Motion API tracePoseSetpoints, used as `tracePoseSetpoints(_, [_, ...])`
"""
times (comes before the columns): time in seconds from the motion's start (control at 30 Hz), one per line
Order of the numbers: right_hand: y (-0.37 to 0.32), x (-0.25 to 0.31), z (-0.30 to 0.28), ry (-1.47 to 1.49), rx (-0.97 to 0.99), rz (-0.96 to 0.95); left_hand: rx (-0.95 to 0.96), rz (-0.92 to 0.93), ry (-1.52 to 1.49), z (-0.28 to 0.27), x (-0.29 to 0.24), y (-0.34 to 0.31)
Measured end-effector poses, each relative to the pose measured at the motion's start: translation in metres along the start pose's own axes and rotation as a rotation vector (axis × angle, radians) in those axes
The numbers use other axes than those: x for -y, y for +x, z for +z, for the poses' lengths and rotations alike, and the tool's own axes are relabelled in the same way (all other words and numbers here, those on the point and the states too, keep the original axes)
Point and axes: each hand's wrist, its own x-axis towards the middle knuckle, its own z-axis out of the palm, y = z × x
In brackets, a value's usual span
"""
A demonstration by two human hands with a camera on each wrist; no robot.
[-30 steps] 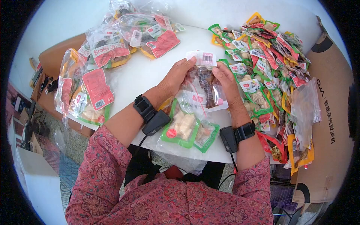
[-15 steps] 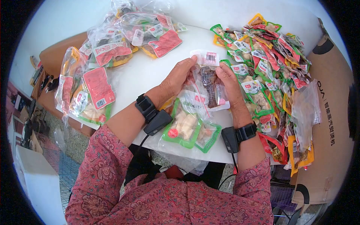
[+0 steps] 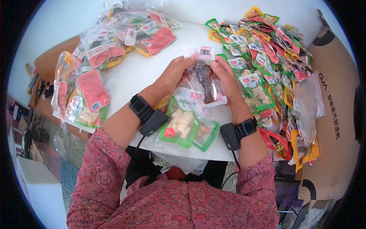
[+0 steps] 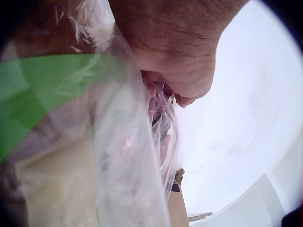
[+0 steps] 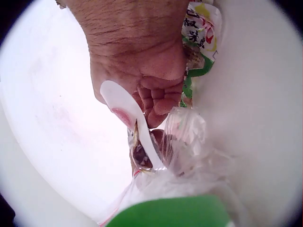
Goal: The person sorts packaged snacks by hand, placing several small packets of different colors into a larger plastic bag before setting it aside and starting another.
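Both hands hold a clear-fronted packet (image 3: 204,82) of dark brown food, with a white barcoded top, over the near part of the table. My left hand (image 3: 169,79) grips its left side, thumb near the top edge. Along the right side, my right hand (image 3: 228,79) holds it with the thumb on the front. A clear zip bag (image 4: 132,161) with a pink seal line overlaps the packet's lower part, its mouth bunched by the left fingers. Inside the bag lie a green-edged packet (image 3: 179,124) of pale food and a smaller green-edged packet (image 3: 206,134).
A large heap of small food packets (image 3: 263,57) covers the table's right side. Filled clear bags (image 3: 106,45) with red labels stand at the back left, another filled bag (image 3: 85,93) nearer. Empty-looking clear bags (image 3: 308,95) lie on the heap's right edge, beside a cardboard box (image 3: 331,114).
The head view has shifted slightly, so the whole scene sits a little further left and up. Both hands keep hold of the same packet at the bag's mouth.
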Motion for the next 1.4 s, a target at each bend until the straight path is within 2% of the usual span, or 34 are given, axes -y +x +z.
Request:
tracePoseSetpoints(0.07, [-0.004,0.000,0.002,0.019,-0.015,0.005,0.014,-0.032,-0.035,0.000,0.003,0.002])
tracePoseSetpoints(0.13, [-0.008,0.007,0.008,0.048,-0.068,0.023,-0.034,0.068,-0.089,0.004,0.006,0.003])
tracePoseSetpoints(0.2, [-0.007,0.007,0.006,0.001,-0.094,0.033,-0.038,0.047,-0.123,0.008,0.003,0.000])
tracePoseSetpoints(0.3, [-0.005,0.005,0.004,-0.011,-0.051,0.016,-0.029,0.027,-0.219,0.014,-0.003,-0.004])
tracePoseSetpoints(0.4, [-0.003,0.001,0.003,-0.006,-0.078,-0.001,0.051,0.032,-0.249,0.011,-0.003,-0.004])
tracePoseSetpoints(0.6, [-0.002,0.001,0.000,-0.006,-0.054,-0.031,0.124,-0.002,-0.215,0.010,-0.004,-0.005])
tracePoseSetpoints(0.67, [-0.002,0.000,0.001,0.023,-0.069,-0.034,0.203,0.037,-0.168,0.014,-0.008,-0.009])
tracePoseSetpoints(0.73, [-0.001,-0.001,0.001,0.056,-0.072,-0.038,0.207,0.037,-0.175,0.015,-0.005,-0.007])
tracePoseSetpoints(0.8, [0.002,-0.008,-0.002,0.017,-0.155,-0.068,0.189,0.046,-0.172,0.012,0.000,-0.005])
tracePoseSetpoints(0.87, [-0.001,-0.003,0.005,0.048,-0.206,-0.034,0.191,0.064,-0.065,0.008,0.004,-0.001])
tracePoseSetpoints(0.93, [0.001,-0.004,0.002,0.021,-0.175,-0.032,0.155,0.026,-0.033,0.012,-0.010,-0.012])
tracePoseSetpoints(1.0, [0.001,-0.004,0.002,0.040,-0.166,-0.036,0.211,-0.004,0.004,0.012,-0.013,-0.013])
tracePoseSetpoints(1.4, [-0.001,-0.002,0.004,0.050,-0.196,-0.015,0.243,0.002,0.022,0.012,-0.013,-0.014])
